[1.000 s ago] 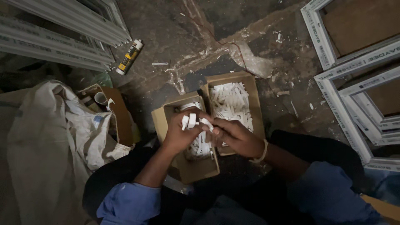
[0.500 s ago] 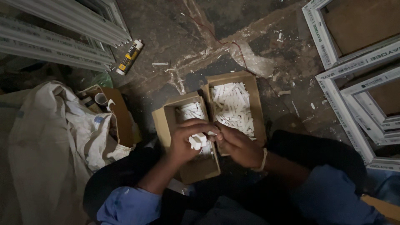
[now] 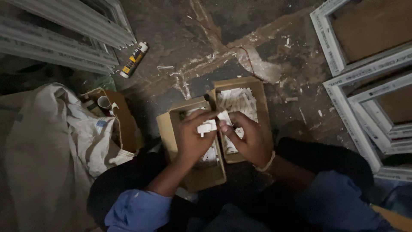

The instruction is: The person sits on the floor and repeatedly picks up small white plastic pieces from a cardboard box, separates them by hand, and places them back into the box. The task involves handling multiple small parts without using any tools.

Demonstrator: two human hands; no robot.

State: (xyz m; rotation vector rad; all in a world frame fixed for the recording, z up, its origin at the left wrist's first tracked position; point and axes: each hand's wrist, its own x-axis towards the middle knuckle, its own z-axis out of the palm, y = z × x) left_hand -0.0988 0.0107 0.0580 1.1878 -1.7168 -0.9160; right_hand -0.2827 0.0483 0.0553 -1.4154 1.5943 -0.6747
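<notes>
This looks like a window-making workshop. White window frames (image 3: 365, 86) lean at the right of the frame, long white profiles (image 3: 60, 30) lie upper left, and the rough concrete floor (image 3: 206, 51) is strewn with offcuts and a sealant tube (image 3: 133, 59).

Small white plastic pieces (image 3: 207, 127) fill two tan cardboard boxes (image 3: 262, 99) on a dark, grey-brown floor (image 3: 171, 43) streaked with pale dust. Far left lies a yellow, black and white tube (image 3: 134, 59). Left sits an off-white sack (image 3: 47, 146); right lean white window frames (image 3: 365, 99). Near sleeves (image 3: 137, 210) are blue.
</notes>
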